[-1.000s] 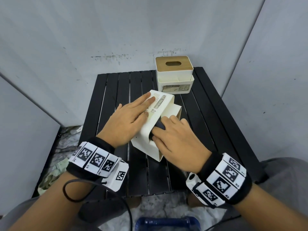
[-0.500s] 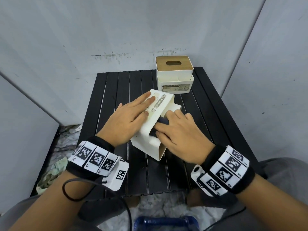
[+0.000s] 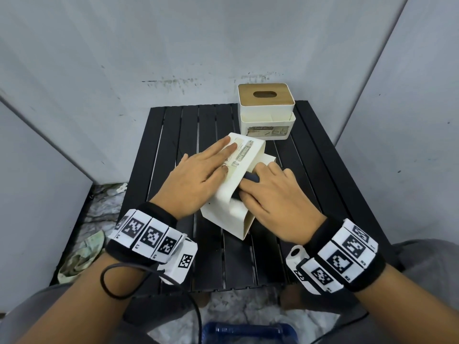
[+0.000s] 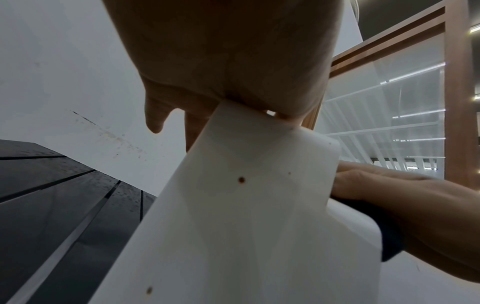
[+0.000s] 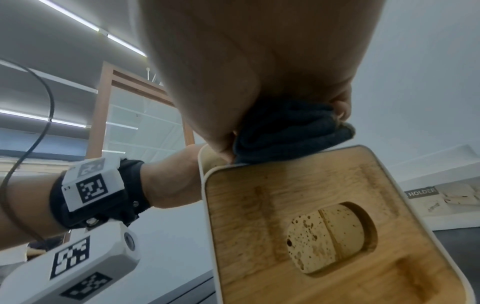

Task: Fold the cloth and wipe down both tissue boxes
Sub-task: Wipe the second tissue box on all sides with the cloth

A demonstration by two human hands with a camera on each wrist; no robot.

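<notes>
The right hand [image 3: 278, 202] presses a folded dark cloth [image 5: 291, 131] with curled fingers against the side of the near tissue box [image 3: 233, 194]. This box lies tipped on its side in the middle of the table [image 3: 173, 135], I think so that this face can be wiped. The left hand [image 3: 196, 177] lies flat on top with straight fingers, to keep it from sliding. The second tissue box [image 3: 267, 112] stands upright at the far right corner. Most of the cloth is hidden under the fingers.
</notes>
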